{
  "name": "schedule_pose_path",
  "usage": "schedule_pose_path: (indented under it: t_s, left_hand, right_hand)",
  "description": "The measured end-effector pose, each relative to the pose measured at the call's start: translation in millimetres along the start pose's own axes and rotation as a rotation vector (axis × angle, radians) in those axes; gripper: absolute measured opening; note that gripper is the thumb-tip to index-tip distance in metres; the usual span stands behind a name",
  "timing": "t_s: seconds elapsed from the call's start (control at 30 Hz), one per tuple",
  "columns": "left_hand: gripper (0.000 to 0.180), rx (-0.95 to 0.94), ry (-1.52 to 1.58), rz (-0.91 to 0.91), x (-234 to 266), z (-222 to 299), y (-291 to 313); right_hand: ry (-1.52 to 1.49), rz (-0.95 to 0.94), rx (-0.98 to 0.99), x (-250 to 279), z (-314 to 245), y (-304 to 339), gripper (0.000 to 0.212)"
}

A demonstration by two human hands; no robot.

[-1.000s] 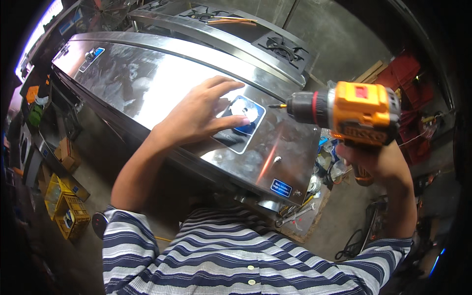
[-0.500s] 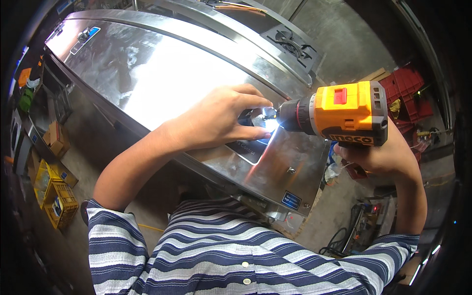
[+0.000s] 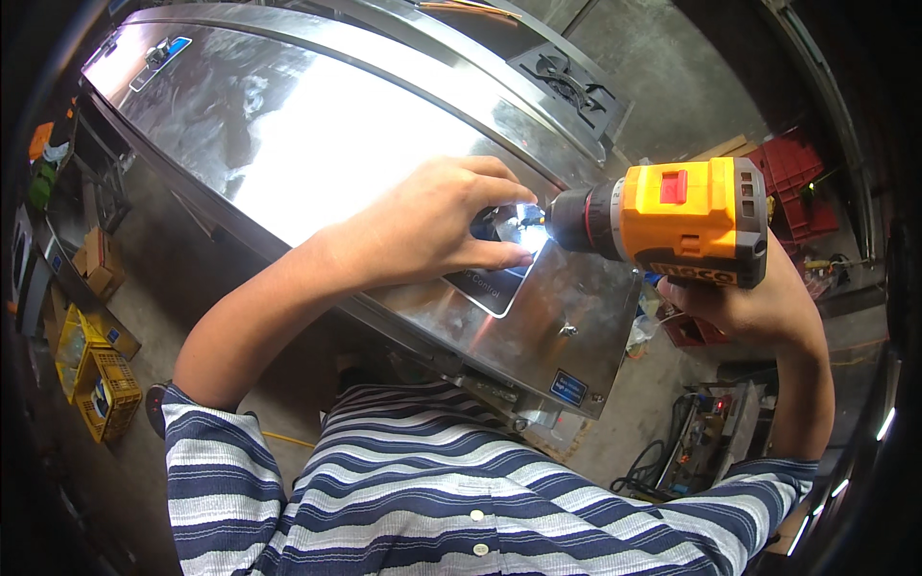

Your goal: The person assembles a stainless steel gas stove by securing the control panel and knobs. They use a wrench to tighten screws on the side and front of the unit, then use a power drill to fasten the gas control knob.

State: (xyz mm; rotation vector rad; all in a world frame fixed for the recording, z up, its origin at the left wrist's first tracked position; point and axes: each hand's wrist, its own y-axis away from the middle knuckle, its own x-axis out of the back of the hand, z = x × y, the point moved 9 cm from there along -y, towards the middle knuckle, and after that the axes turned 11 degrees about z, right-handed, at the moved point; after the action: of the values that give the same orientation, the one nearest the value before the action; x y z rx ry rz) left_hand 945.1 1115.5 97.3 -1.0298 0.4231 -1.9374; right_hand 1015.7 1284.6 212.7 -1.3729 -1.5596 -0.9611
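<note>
My right hand [image 3: 722, 305] is wrapped round the handle of an orange and black cordless drill [image 3: 680, 206]. The drill lies level, its chuck [image 3: 574, 221] pointing left at a small shiny metal fitting [image 3: 521, 227]. Thumb and fingers of my left hand [image 3: 437, 223] pinch that fitting from both sides. Strong light glares on it, so its exact shape and the drill's tip are hard to make out. Beneath the fitting, a dark label plate [image 3: 492, 293] with a pale border lies on the stainless steel panel [image 3: 432, 309].
A similar fitting on a label [image 3: 158, 65] sits at the panel's far left end. Behind the panel is a gas burner [image 3: 569, 86]. Red crates [image 3: 789, 163] stand at right, yellow crates [image 3: 108, 394] at lower left. A small metal stub [image 3: 569, 330] sticks up from the panel's near right.
The drill has shifted slightly to the right in the picture, and its chuck sits a touch farther from my left fingertips. My left hand keeps its pinch on the fitting.
</note>
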Motion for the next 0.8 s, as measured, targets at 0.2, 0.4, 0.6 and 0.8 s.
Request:
schedule_pose_path:
  t_s: [0.2, 0.4, 0.6, 0.8]
  left_hand:
    - [0.049, 0.007, -0.010, -0.001, -3, -2, 1]
    - [0.050, 0.030, -0.003, 0.000, -3, -3, 2]
    - [0.050, 0.004, 0.002, 0.022, -3, -3, 3]
    - [0.050, -0.003, -0.017, 0.024, -5, -3, 3]
  right_hand:
    - [0.029, 0.020, 0.032, 0, -2, 0, 0.045]
    - [0.008, -0.017, -0.025, -2, 2, 0, 0.049]
    - [0.075, -0.003, 0.063, -1, 6, 0, 0.051]
    - [0.037, -0.024, -0.074, -1, 5, 2, 0.050]
